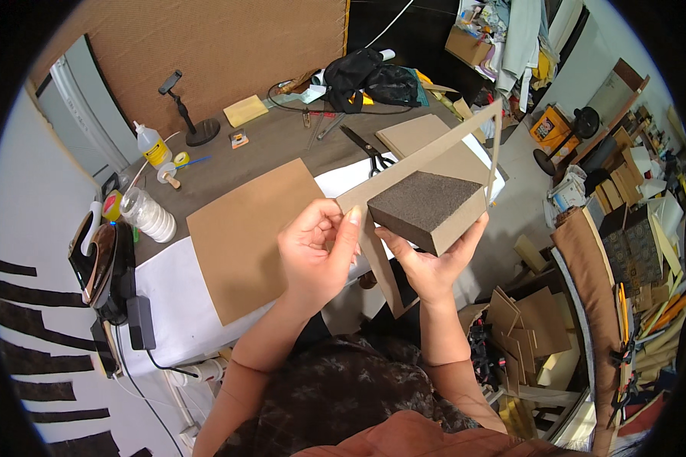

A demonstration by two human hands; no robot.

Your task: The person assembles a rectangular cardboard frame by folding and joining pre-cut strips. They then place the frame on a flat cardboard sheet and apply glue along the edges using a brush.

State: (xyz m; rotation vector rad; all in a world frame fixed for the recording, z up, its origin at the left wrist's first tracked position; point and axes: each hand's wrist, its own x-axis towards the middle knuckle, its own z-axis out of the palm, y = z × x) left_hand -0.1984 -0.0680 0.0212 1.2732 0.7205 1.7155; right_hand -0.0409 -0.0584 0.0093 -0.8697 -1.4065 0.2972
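Between its thumb and curled fingers, my left hand point(318, 247) pinches a long tan cardboard strip point(427, 154) near one of its bends. The strip is bent into angled lengths, one rising to the far right and another hanging down between my hands. A four-sided, slanted block point(419, 199) with a rough dark-grey top and tan sides rests in my right hand point(434, 273), gripped from below by thumb and fingers. It sits just inside the bent strip; whether they touch I cannot tell. Under my left hand's side lies a flat brown cardboard sheet point(255, 236) on the table.
Black scissors point(370, 151) and a stack of board point(423, 137) lie beyond my hands. At the left stand an iron point(103, 270), a clear plastic bottle point(149, 215), a glue bottle point(154, 146) and a phone stand point(194, 126). Cardboard offcuts point(522, 327) fill the lower right.
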